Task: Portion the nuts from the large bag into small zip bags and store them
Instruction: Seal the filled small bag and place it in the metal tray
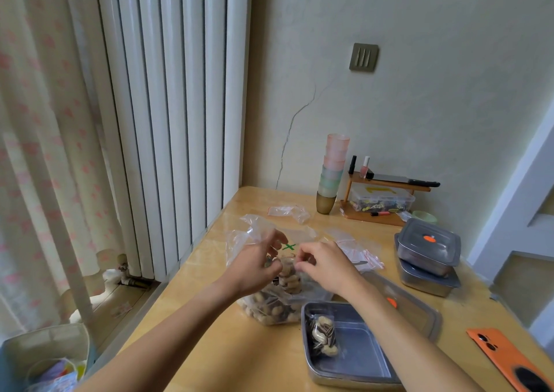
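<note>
The large clear bag of nuts (269,307) lies open on the wooden table (209,331). Above it, my left hand (254,267) and my right hand (325,264) together pinch the top of a small zip bag (290,276) filled with peanuts and seeds. Its top edge is partly hidden by my fingers. One filled small zip bag (323,336) lies in the open steel tray (359,373) at the front right. A pile of empty small zip bags (361,252) with red strips lies behind my right hand.
Two stacked lidded steel boxes (428,250) stand at the right, and a tray lid (410,310) lies near my right forearm. An orange phone (509,358) is at the front right. Stacked cups (331,176) and a small wooden shelf (386,199) stand by the wall.
</note>
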A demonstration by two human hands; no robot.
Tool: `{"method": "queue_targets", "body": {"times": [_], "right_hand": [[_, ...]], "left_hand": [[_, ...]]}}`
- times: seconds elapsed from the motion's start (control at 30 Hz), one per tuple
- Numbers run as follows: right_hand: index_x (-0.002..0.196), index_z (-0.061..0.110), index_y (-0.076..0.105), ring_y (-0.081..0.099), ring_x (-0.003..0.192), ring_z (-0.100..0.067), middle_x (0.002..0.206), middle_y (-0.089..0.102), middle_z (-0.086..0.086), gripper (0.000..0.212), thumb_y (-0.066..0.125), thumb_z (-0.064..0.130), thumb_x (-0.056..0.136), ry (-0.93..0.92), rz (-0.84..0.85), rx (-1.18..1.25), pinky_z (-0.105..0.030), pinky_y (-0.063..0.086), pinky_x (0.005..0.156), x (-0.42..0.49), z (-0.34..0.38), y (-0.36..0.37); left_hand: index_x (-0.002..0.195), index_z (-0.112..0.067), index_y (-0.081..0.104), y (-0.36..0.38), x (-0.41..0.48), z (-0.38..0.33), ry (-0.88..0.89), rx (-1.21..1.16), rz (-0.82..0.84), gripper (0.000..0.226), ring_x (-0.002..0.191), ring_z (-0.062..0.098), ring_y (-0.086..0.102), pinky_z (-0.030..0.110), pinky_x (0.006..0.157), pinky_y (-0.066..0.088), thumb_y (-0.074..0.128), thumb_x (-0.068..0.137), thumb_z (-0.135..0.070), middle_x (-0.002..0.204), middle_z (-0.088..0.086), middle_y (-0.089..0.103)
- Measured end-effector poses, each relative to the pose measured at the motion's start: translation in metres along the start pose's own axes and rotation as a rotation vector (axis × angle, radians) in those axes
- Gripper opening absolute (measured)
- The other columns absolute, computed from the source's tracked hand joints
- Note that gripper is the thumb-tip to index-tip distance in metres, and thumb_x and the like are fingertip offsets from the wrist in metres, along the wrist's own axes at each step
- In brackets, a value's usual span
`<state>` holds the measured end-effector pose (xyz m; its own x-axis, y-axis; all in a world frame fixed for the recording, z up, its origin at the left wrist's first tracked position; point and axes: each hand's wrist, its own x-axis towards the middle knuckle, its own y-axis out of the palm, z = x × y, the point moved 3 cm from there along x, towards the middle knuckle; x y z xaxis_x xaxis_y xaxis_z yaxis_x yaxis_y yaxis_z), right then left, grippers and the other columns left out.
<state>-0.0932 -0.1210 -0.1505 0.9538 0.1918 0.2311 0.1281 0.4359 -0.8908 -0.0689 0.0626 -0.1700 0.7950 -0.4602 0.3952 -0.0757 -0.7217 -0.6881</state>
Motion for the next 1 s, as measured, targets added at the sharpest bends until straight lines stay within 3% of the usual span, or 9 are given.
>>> {"method": "queue_targets", "body": {"times": [0.17,0.33,0.4,0.5,0.57,0.7,0.8,0.87,1.0], "right_hand": [[0.084,0.033,0.068,0.063,0.082,-0.005,0.086,0.069,0.013,0.013,0.073,0.027,0.095,-0.025,-0.053,0.076,-0.032,0.055,0.078,-0.001,0.0,-0.001],[0.085,0.023,0.073,0.064,0.08,-0.004,0.081,0.071,0.011,0.008,0.077,0.019,0.092,-0.031,-0.186,0.304,-0.013,0.049,0.072,-0.005,0.0,-0.005],[0.085,0.02,0.073,0.065,0.077,-0.005,0.081,0.073,0.007,0.008,0.077,0.017,0.091,0.002,-0.209,0.451,-0.018,0.052,0.073,-0.005,-0.003,-0.004],[0.088,0.014,0.072,0.064,0.073,-0.01,0.078,0.071,0.003,0.007,0.077,0.01,0.091,0.084,-0.21,0.685,-0.026,0.055,0.072,-0.003,-0.008,0.001],[0.091,0.012,0.07,0.062,0.07,-0.01,0.074,0.068,0.003,0.009,0.077,0.006,0.09,0.134,-0.218,0.799,-0.026,0.052,0.07,-0.002,-0.012,0.006],[0.1,0.013,0.065,0.061,0.07,-0.011,0.075,0.068,-0.001,0.015,0.074,0.004,0.091,0.2,-0.234,0.926,-0.027,0.051,0.073,-0.002,-0.017,0.014],[0.105,0.011,0.063,0.061,0.069,-0.009,0.074,0.069,0.0,0.018,0.074,0.005,0.092,0.233,-0.248,0.989,-0.025,0.05,0.073,-0.003,-0.02,0.019],[0.106,0.009,0.063,0.061,0.068,-0.009,0.074,0.07,-0.001,0.018,0.074,0.005,0.092,0.276,-0.268,1.018,-0.025,0.049,0.071,-0.003,-0.022,0.021],[0.106,0.009,0.061,0.061,0.064,-0.008,0.074,0.074,-0.001,0.019,0.075,0.007,0.093,0.389,-0.292,1.016,-0.023,0.049,0.066,-0.005,-0.028,0.025]], "left_hand": [[0.132,-0.029,0.045,0.009,0.0,-0.001,-0.02,-0.096,0.069,0.052,0.103,0.008,0.067,0.029,0.09,0.058,0.075,0.09,-0.037,0.116,-0.005,0.069],[0.116,-0.008,0.06,0.013,0.0,0.004,-0.245,-0.544,-0.041,0.035,0.084,0.013,0.074,0.027,0.075,0.061,0.08,0.088,-0.012,0.101,0.014,0.075],[0.113,0.0,0.064,0.014,0.0,0.001,-0.295,-0.742,-0.046,0.028,0.085,0.016,0.073,0.023,0.075,0.058,0.078,0.089,-0.006,0.101,0.019,0.074],[0.113,-0.002,0.066,0.019,0.003,0.003,-0.335,-0.921,-0.061,0.032,0.091,0.021,0.072,0.03,0.085,0.058,0.081,0.086,-0.012,0.099,0.014,0.074],[0.115,-0.007,0.066,0.026,0.005,0.005,-0.371,-0.985,-0.068,0.033,0.092,0.021,0.071,0.033,0.084,0.057,0.081,0.087,-0.014,0.101,0.011,0.074],[0.109,-0.012,0.068,0.042,0.009,0.005,-0.427,-1.085,-0.115,0.017,0.084,0.017,0.069,0.025,0.066,0.053,0.072,0.092,-0.008,0.094,0.009,0.073],[0.102,-0.016,0.069,0.052,0.013,0.005,-0.406,-1.1,-0.159,0.014,0.081,0.02,0.066,0.03,0.07,0.051,0.072,0.088,-0.014,0.091,0.011,0.07],[0.103,-0.017,0.069,0.056,0.018,0.005,-0.415,-1.077,-0.187,0.02,0.077,0.021,0.066,0.032,0.068,0.052,0.072,0.084,-0.019,0.09,0.012,0.07],[0.111,-0.014,0.064,0.066,0.022,0.008,-0.43,-1.04,-0.186,0.016,0.063,0.017,0.062,0.027,0.056,0.051,0.066,0.096,-0.011,0.086,0.014,0.068]]}}
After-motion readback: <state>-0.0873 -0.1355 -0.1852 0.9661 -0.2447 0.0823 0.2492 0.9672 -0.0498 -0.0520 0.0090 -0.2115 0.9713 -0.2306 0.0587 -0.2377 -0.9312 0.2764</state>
